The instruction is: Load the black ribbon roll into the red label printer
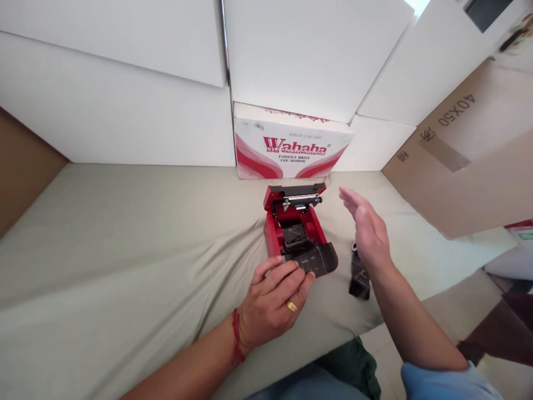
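Hands sat apart. Left hand (272,303), ring on one finger, lay curled with fingertips on the black flap (317,260) at the near end of the red device (313,225); whether it gripped could not be told. The device sat mid-way on the beige cloth (125,250), lid raised. Right hand (366,228) hovered spread and empty beside it, above a small black part (358,280). Wahaha carton (287,147) stood behind, brown cardboard box (458,161) to the right.
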`<move>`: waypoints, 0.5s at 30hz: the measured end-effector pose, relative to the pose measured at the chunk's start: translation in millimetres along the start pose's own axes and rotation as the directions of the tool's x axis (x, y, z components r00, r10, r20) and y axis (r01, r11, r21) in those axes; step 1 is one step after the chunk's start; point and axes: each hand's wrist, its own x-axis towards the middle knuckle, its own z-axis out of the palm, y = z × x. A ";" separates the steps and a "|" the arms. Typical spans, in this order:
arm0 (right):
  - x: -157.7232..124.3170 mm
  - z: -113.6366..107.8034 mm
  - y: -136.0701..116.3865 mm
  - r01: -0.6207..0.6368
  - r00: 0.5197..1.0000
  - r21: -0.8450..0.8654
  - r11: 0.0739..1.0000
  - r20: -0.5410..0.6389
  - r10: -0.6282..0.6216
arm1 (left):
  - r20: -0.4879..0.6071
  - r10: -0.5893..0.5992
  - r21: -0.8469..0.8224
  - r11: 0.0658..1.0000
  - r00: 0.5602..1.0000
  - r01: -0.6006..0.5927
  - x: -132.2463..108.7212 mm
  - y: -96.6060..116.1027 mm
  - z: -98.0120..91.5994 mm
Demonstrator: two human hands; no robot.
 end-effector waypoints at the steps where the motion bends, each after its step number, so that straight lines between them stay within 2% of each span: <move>1: 18.9 8.2 3.8 -0.032 0.999 0.045 0.998 -0.007 0.032 | 0.001 -0.003 0.004 1.000 1.000 0.003 -1.1 0.1 0.6; 4: 60.6 30.9 6.7 -0.074 0.995 0.118 0.990 0.073 0.066 | 0.009 -0.011 0.010 1.000 1.000 0.011 -4.4 0.7 2.0; 6: 68.9 37.7 0.3 -0.069 0.989 0.113 0.991 0.141 0.053 | 0.011 -0.010 0.010 1.000 1.000 0.010 -5.5 1.0 1.9; 8: 62.7 35.6 -9.6 -0.046 0.986 0.076 0.996 0.166 0.033 | 0.015 -0.009 0.011 1.000 1.000 0.009 -5.2 1.0 1.0; 11: 38.3 20.7 -20.9 0.024 0.987 0.030 0.999 0.158 -0.029 | 0.009 -0.020 0.005 1.000 1.000 0.020 -2.6 0.8 -0.9; 15: 0.1 1.0 -17.0 0.143 0.959 -0.020 0.990 0.250 -0.133 | -0.005 -0.024 -0.005 1.000 1.000 0.024 -0.7 1.7 -0.9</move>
